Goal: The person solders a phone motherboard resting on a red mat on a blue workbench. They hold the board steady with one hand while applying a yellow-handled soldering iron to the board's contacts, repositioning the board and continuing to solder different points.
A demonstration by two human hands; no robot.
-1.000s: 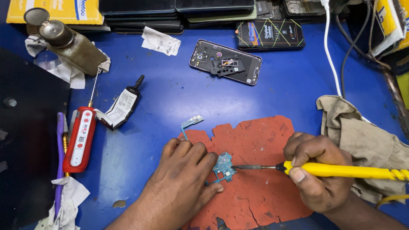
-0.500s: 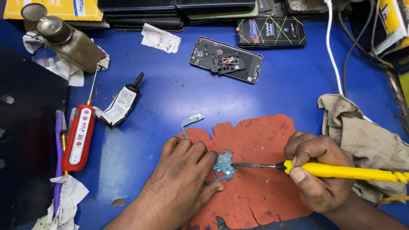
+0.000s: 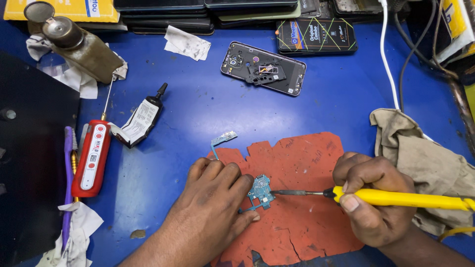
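Observation:
A small blue-green circuit board [image 3: 261,192] lies on a worn red mat [image 3: 302,163] on the blue table. My left hand [image 3: 213,202] rests flat on the mat's left side, its fingertips pressing the board's left edge. My right hand [image 3: 373,198] grips a yellow-handled soldering iron [image 3: 396,198], whose dark metal tip touches the board's right side. A tiny loose flex part [image 3: 223,138] lies just above my left hand, off the mat's upper-left corner.
An opened phone back [image 3: 263,68] lies at the top centre, below stacked phones. A red screwdriver [image 3: 92,158], a black glue tube [image 3: 143,116] and a brass bottle [image 3: 79,44] sit on the left. A beige rag [image 3: 425,158] lies right, with cables [image 3: 388,64] above it.

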